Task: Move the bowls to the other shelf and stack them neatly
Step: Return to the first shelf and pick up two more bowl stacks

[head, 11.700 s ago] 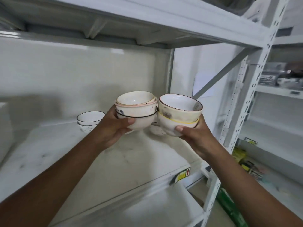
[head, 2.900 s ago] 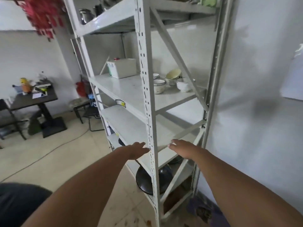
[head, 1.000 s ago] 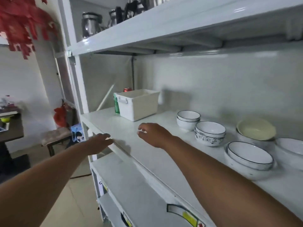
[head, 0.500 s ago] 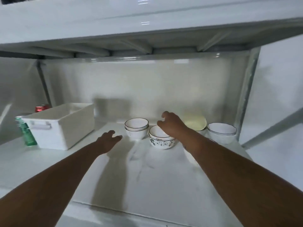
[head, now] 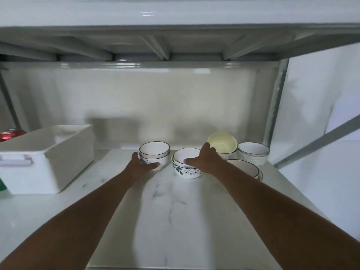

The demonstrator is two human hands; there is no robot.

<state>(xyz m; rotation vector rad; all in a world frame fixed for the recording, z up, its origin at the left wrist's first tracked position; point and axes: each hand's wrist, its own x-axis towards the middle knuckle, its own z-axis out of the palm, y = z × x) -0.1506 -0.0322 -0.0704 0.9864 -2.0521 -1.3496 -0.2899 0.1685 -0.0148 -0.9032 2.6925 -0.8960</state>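
Where the white shelf [head: 175,221] runs toward its front edge, it lies bare between both arms. At the back stand bowls: the left hand [head: 141,165] cups a stacked pair [head: 154,152], seemingly gripping; the right hand [head: 204,161] grasps the flowered stack [head: 187,170]. A bin [head: 48,158] sits left.

Open shelf front, crowded back right corner

The marble-look shelf [head: 171,221] lies bare up front between both arms; a white bin [head: 44,158] blocks the left, bowl stacks [head: 253,152] crowd the right rear, and the upper shelf [head: 175,53] hangs overhead.
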